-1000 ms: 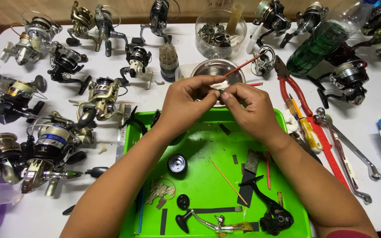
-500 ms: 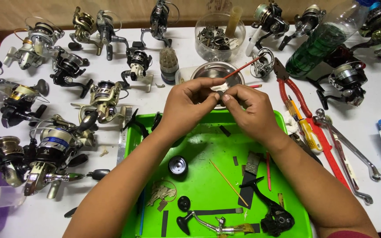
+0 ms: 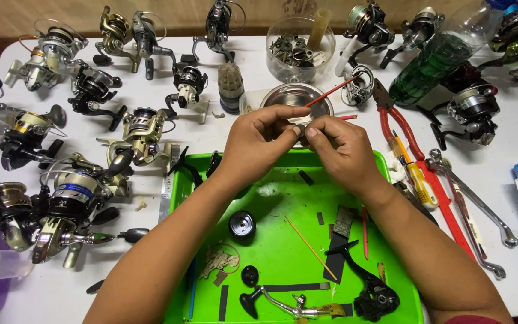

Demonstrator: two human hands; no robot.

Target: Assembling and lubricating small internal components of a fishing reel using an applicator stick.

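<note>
My left hand (image 3: 259, 141) and my right hand (image 3: 340, 147) meet above the far edge of a green tray (image 3: 271, 198). Together their fingertips pinch a small whitish part (image 3: 300, 122); most of it is hidden by the fingers. Just beyond the hands stands a round metal bowl (image 3: 295, 96) with a thin red brush (image 3: 330, 92) leaning on its rim. In the tray below my arms lie a small black round spool (image 3: 241, 223), a thin wooden stick (image 3: 310, 248), a black reel body (image 3: 376, 297) and a metal crank handle (image 3: 277, 303).
Several fishing reels (image 3: 61, 198) crowd the white table's left side and back. A clear jar (image 3: 301, 48) of metal parts and a green bottle (image 3: 439, 60) stand at the back. Red-handled pliers (image 3: 400, 123), a screwdriver (image 3: 415, 171) and wrenches (image 3: 475, 204) lie right of the tray.
Both hands have stayed together over the tray's far edge, shifting only slightly; the fingers still work the small part.
</note>
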